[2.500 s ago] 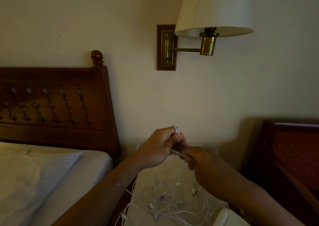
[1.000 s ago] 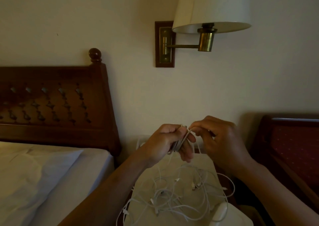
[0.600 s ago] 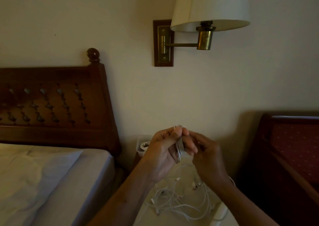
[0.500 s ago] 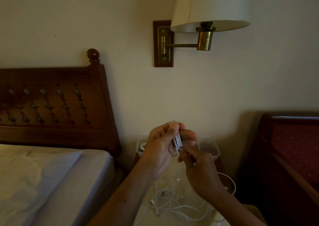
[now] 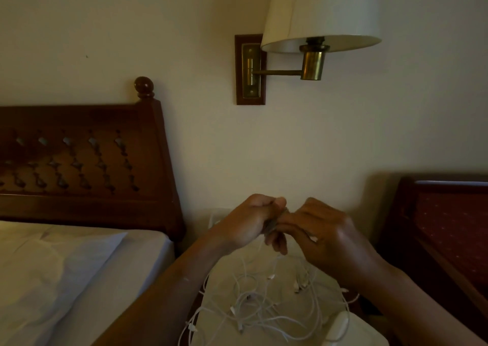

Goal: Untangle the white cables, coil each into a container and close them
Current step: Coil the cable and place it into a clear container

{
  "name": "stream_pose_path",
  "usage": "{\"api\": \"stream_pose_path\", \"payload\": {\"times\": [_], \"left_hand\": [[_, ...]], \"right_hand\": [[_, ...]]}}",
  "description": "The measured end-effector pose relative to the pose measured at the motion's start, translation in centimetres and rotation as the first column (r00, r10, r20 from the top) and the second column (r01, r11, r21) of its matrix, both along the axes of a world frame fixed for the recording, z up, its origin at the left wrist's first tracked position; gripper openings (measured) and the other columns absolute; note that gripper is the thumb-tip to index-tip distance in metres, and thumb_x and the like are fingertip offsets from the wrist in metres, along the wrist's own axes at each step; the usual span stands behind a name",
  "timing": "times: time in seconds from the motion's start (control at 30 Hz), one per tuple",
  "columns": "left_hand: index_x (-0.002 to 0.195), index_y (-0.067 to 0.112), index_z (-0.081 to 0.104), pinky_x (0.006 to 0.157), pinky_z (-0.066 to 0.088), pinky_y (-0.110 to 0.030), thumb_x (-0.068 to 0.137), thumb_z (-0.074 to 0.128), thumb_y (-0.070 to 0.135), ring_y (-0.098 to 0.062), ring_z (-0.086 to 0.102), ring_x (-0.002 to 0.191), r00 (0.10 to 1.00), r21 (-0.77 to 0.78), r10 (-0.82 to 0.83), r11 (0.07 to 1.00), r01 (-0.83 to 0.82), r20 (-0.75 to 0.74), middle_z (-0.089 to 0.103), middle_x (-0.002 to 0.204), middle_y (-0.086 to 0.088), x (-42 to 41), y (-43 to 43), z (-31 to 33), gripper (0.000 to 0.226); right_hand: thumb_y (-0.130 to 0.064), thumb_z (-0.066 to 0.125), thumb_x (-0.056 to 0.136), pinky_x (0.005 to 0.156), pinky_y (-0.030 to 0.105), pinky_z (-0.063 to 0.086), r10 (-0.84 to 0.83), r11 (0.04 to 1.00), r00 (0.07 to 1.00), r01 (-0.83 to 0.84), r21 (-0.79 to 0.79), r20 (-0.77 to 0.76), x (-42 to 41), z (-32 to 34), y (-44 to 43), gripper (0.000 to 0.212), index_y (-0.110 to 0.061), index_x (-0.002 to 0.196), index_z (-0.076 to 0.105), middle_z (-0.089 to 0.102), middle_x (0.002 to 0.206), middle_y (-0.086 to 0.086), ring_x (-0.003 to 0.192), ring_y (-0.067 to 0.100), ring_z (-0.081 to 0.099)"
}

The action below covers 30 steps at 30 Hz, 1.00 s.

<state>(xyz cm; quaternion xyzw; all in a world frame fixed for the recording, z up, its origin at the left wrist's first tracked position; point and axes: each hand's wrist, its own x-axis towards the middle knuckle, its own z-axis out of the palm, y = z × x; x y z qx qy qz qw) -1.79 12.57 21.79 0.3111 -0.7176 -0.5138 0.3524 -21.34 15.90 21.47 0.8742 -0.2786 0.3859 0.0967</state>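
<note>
From where I stand, the job looks barely started. A heap of thin white cables (image 5: 264, 311) lies tangled on the pale tabletop (image 5: 224, 279) between the two beds, plugs poking out here and there, with loops spilling over the near edge. Nothing I can see is packed or closed. Only a corner of a clear plastic container (image 5: 217, 214) shows at the back by the wall, behind the wrist, and I cannot tell what is in it. A rounded white piece (image 5: 338, 324) sits at the table's near right corner; it may be a lid, but I cannot say.

One cable is being wound. The left hand (image 5: 250, 221) is curled round a bundle of folded white cable (image 5: 273, 224), held up above the heap. The right hand (image 5: 324, 237) has its fingertips closed on the bundle's upper end, apparently pinching a strand.

The bundle is short and narrow, its long axis tilted, running from upper right by the thumb down to lower left. A loose strand hangs from it down into the heap, so I'd judge this coil unfinished and every other cable left to do
</note>
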Motion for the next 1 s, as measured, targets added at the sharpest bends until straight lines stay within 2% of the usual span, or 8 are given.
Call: {"api": "stream_pose_path", "payload": {"times": [0.1,0.2,0.3,0.4,0.57,0.7,0.87,1.0], "left_hand": [[0.074,-0.005,0.056,0.064,0.054,-0.034,0.104,0.032,0.031,-0.030,0.062,0.054,0.991,0.122,-0.130,0.984,0.129,0.005,0.036,0.048,-0.006,0.1,0.0,0.5,0.053],[0.066,0.007,0.060,0.061,0.053,-0.029,0.092,0.030,0.027,-0.027,0.062,0.051,0.976,0.240,-0.218,0.948,0.210,0.008,0.037,0.045,-0.004,0.0,0.5,1.0,0.044],[0.073,0.006,0.060,0.067,0.055,-0.032,0.092,0.031,0.018,-0.029,0.065,0.059,0.960,0.309,-0.272,0.909,0.280,-0.069,0.049,0.050,-0.004,0.3,0.5,1.6,0.036],[0.088,0.000,0.065,0.080,0.057,-0.038,0.099,0.038,0.011,-0.036,0.066,0.079,0.957,0.313,-0.250,0.906,0.284,-0.145,0.056,0.061,-0.009,0.5,0.2,1.5,0.031],[0.094,0.003,0.077,0.082,0.054,-0.035,0.103,0.058,0.016,-0.029,0.069,0.085,0.990,0.000,0.008,1.000,-0.008,-0.137,0.073,0.083,-0.016,-0.1,0.3,-0.5,0.025],[0.100,0.009,0.082,0.075,0.061,-0.042,0.098,0.066,0.019,-0.025,0.075,0.085,0.951,-0.244,0.275,0.921,-0.304,-0.144,0.079,0.092,-0.009,0.0,0.5,-1.7,0.018],[0.118,0.030,0.078,0.078,0.058,-0.029,0.104,0.059,0.013,-0.016,0.072,0.091,0.961,-0.290,0.278,0.920,-0.265,0.004,0.076,0.105,0.007,0.7,1.6,-2.0,0.029],[0.108,0.026,0.081,0.074,0.059,-0.036,0.098,0.070,0.017,-0.010,0.069,0.080,0.849,-0.452,0.486,0.818,-0.357,0.209,0.070,0.092,0.010,1.2,1.6,-1.4,0.017]], "right_hand": [[-0.013,0.077,0.089,0.065,0.029,0.056,0.083,0.997,0.989,-0.083,-0.003,0.124,-0.3,-0.2,-0.8,0.008,-0.016,0.097,0.080,0.065,0.101,0.002,0.089,0.014,0.062],[-0.016,0.074,0.091,0.082,0.030,0.060,0.141,0.971,0.958,-0.183,0.154,0.249,-0.5,-0.7,-1.3,0.007,-0.017,0.096,0.079,0.062,0.132,0.001,0.114,0.013,0.065],[-0.009,0.073,0.092,0.066,0.031,0.060,0.157,0.933,0.912,-0.263,0.246,0.378,-0.2,-1.5,-1.5,0.009,-0.014,0.098,0.077,0.072,0.117,-0.007,0.078,0.014,0.072],[-0.004,0.073,0.091,0.065,0.034,0.060,0.151,0.957,0.862,-0.251,0.148,0.483,0.1,-2.0,-1.6,0.008,-0.007,0.096,0.078,0.075,0.104,0.001,0.084,0.018,0.074],[0.002,0.077,0.084,0.064,0.025,0.058,0.059,0.997,0.851,-0.081,0.019,0.522,0.3,-2.6,-1.2,0.012,-0.006,0.092,0.079,0.073,0.093,0.003,0.082,0.008,0.070],[-0.005,0.081,0.085,0.066,0.020,0.057,-0.023,0.998,0.820,-0.009,0.054,0.572,0.5,-2.9,-1.4,0.010,-0.012,0.091,0.080,0.072,0.091,-0.005,0.083,0.005,0.070],[-0.024,0.075,0.086,0.065,0.018,0.057,-0.106,0.973,0.745,-0.058,0.222,0.659,0.2,-2.9,-1.8,0.008,-0.019,0.092,0.078,0.072,0.089,-0.015,0.083,0.006,0.072],[-0.013,0.077,0.086,0.066,0.014,0.055,-0.154,0.965,0.718,-0.040,0.261,0.678,0.1,-2.9,-2.3,0.007,-0.018,0.090,0.078,0.073,0.087,-0.014,0.081,0.006,0.072]]}}
